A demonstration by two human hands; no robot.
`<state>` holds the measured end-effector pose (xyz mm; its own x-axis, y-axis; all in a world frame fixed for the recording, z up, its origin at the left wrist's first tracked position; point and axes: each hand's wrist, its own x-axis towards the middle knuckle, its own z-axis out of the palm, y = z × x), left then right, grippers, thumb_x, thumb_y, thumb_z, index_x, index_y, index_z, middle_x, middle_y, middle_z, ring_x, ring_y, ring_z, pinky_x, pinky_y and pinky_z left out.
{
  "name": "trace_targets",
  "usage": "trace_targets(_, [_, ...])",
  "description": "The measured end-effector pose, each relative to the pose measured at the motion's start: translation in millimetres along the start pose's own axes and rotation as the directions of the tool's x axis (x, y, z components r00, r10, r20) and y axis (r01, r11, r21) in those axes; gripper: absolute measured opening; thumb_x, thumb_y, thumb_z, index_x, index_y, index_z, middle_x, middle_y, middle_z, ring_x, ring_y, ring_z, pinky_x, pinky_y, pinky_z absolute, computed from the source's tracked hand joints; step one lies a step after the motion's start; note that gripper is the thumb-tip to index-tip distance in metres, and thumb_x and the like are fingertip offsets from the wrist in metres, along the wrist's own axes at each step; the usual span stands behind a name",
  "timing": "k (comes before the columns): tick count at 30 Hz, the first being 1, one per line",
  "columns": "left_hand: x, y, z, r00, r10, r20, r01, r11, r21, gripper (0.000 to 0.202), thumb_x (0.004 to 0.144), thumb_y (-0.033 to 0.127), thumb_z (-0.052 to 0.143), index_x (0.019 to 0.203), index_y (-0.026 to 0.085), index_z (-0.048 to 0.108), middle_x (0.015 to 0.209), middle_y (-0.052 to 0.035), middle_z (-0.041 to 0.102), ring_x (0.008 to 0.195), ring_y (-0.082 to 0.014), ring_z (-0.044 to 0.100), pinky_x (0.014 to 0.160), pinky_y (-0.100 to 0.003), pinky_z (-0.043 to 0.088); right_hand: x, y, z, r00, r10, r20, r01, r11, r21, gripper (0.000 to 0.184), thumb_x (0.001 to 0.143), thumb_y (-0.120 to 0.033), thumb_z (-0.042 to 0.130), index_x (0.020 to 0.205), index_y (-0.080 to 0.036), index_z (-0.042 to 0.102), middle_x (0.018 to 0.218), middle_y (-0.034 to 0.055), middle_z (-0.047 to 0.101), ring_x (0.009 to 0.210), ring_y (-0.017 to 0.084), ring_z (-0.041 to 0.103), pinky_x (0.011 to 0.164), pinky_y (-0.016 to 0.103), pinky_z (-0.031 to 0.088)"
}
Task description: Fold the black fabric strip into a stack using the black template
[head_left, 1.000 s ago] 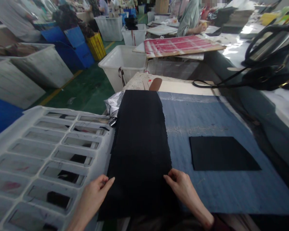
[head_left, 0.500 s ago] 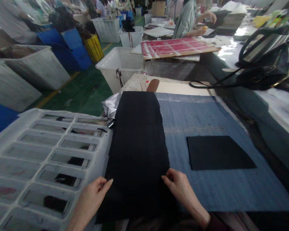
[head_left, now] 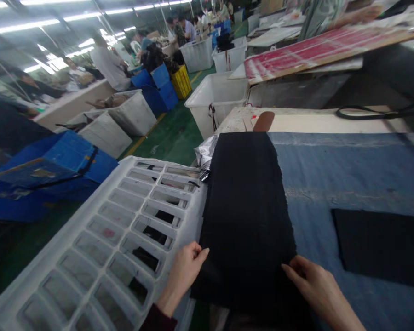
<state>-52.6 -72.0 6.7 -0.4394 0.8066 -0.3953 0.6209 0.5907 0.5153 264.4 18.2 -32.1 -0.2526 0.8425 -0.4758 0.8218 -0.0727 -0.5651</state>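
A long strip of black fabric [head_left: 246, 202] lies lengthwise on a blue mat [head_left: 348, 174] covering the table. My left hand [head_left: 186, 271] pinches the strip's near left edge, fingers closed on it. At the near right edge, my right hand [head_left: 317, 287] grips the same strip with curled fingers. A smaller black fabric rectangle [head_left: 382, 246] lies flat on the mat to the right of my right hand.
A white slotted plastic crate [head_left: 117, 239] stands against the table's left side with dark pieces inside. A crumpled silvery bag [head_left: 207, 151] sits by the strip's far left. White and blue bins [head_left: 214, 99] stand on the green floor. People work at far tables.
The view has swung left and up, so strip and hands sit further right in the frame. Both hands keep hold of the strip's near edges.
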Motion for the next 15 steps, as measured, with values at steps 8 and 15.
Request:
trace_targets(8, [0,-2,1.0,1.000,0.008,-0.012,-0.008,1.000,-0.014,0.033,0.084,0.050,0.049,0.072,0.020,0.056,0.053,0.0045,0.050,0.052,-0.0129,0.049,0.051,-0.024,0.027,5,5,4,0.999,-0.034,-0.016,0.034,0.999,-0.015,0.036,0.083,-0.054,0.042,0.069,-0.024,0.057,0.060,-0.0001,0.062,0.059,0.019,0.059,0.058,0.030,0.036])
trace_targets(15, [0,-1,4.4,0.999,0.048,-0.013,-0.045,0.984,0.172,0.032,0.085,0.051,0.044,0.074,0.023,0.053,0.055,0.0033,0.055,0.055,-0.0155,0.056,0.056,-0.025,0.033,-6,-7,2,0.991,-0.053,-0.125,0.044,0.997,-0.068,0.022,0.086,-0.039,0.048,0.073,-0.022,0.050,0.064,0.0017,0.063,0.061,0.018,0.060,0.057,0.027,0.032])
